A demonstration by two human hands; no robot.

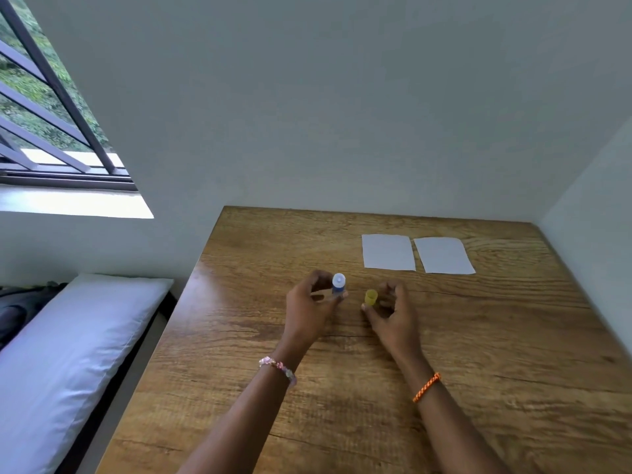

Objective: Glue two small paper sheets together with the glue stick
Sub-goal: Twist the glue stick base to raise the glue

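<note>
**Worktop status: glue stick uncapped, two sheets laid out**

A wooden worktop [478, 354] stands in a corner formed by two pale walls. One barred window [51, 97] is at the upper left. One white pillow [68, 354] lies on a bed to the left of the worktop.

Item count on or above the worktop:

- Paper sheets: two. The left sheet [389, 252] and the right sheet [443, 255] lie flat side by side near the far edge, just beside each other with a narrow strip of wood between them.
- Glue stick: one. The blue glue stick [338, 284] is upright, its pale tip uppermost, uncapped.
- Cap: one. The yellow cap [370, 297] is separate from the stick, just to its right.

Grip state:

- Left hand [313, 304]: fingers curled round the glue stick body, holding it in front of the sheets.
- Right hand [393, 311]: fingers curled, pinching the cap at its lower end.

Wrists: one pink beaded bracelet [278, 368] on the left, one orange braided bracelet [426, 387] on the right.
</note>
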